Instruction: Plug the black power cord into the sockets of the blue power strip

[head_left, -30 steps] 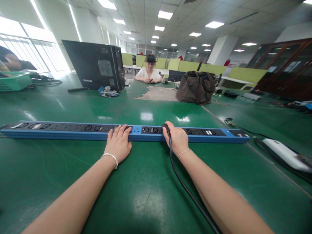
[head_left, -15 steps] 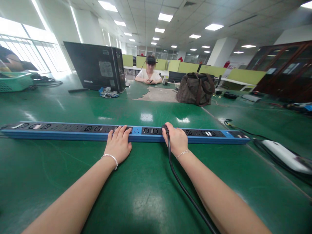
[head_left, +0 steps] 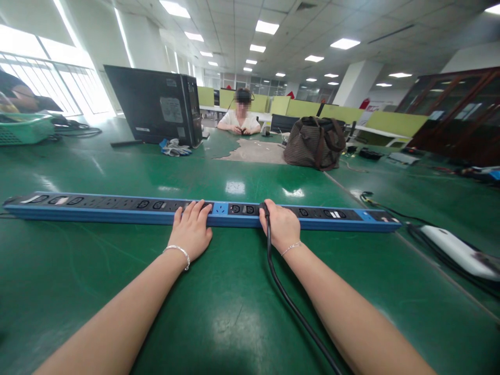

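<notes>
A long blue power strip (head_left: 117,215) with black socket panels lies across the green table. My left hand (head_left: 191,226) rests on it left of the blue socket, fingers stretched over the top and slightly apart, thumb near the front side. To the right, my right hand (head_left: 282,224) is closed around a black power plug (head_left: 264,209) at the strip's sockets. How deep the plug sits is hidden by my fingers. From it a thick black cord (head_left: 279,286) curves down past my right forearm.
On the green table (head_left: 230,312) stand a black computer case (head_left: 152,109), gloves (head_left: 175,148) and a brown bag (head_left: 314,143). A green basket (head_left: 25,130) is far left. A white adapter (head_left: 461,250) with cables lies right. Another person (head_left: 240,117) sits opposite.
Both hands stay in nearly the same place on the strip and plug. The cord has shifted slightly left; the whole view has moved a little.
</notes>
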Demonstrator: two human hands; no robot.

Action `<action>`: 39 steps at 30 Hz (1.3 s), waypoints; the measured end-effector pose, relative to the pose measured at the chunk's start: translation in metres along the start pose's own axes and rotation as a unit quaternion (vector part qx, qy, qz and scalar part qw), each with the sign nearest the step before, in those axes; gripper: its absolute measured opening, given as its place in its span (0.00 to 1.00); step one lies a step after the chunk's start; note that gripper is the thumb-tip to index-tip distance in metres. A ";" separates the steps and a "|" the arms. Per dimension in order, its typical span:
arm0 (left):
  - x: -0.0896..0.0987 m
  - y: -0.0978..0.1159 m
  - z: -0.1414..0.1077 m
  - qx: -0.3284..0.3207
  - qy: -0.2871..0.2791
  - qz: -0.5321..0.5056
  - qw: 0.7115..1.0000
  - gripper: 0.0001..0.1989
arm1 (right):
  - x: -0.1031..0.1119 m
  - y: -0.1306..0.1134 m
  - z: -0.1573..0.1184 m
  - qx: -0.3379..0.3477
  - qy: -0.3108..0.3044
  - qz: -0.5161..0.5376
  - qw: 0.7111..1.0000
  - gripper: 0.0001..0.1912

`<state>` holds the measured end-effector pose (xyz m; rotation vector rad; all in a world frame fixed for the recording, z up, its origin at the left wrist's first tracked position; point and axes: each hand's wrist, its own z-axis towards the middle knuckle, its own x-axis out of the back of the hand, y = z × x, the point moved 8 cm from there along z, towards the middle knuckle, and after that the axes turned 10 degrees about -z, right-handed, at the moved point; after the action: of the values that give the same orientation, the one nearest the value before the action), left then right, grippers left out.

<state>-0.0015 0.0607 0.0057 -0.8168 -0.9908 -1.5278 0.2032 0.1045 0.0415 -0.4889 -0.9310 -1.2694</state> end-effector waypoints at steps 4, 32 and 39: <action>0.000 -0.001 0.000 0.000 0.004 0.000 1.000 0.28 | 0.003 -0.002 -0.002 0.019 0.015 0.028 0.999 0.20; -0.001 0.000 0.001 0.008 -0.002 0.004 1.000 0.27 | -0.005 0.005 0.000 0.020 -0.010 0.077 0.997 0.20; 0.000 0.000 0.001 0.002 0.003 0.006 1.000 0.27 | -0.009 0.008 0.001 0.011 0.015 0.097 0.995 0.19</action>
<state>-0.0013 0.0611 0.0063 -0.8126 -0.9822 -1.5160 0.2102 0.1124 0.0361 -0.5288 -0.8487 -1.0869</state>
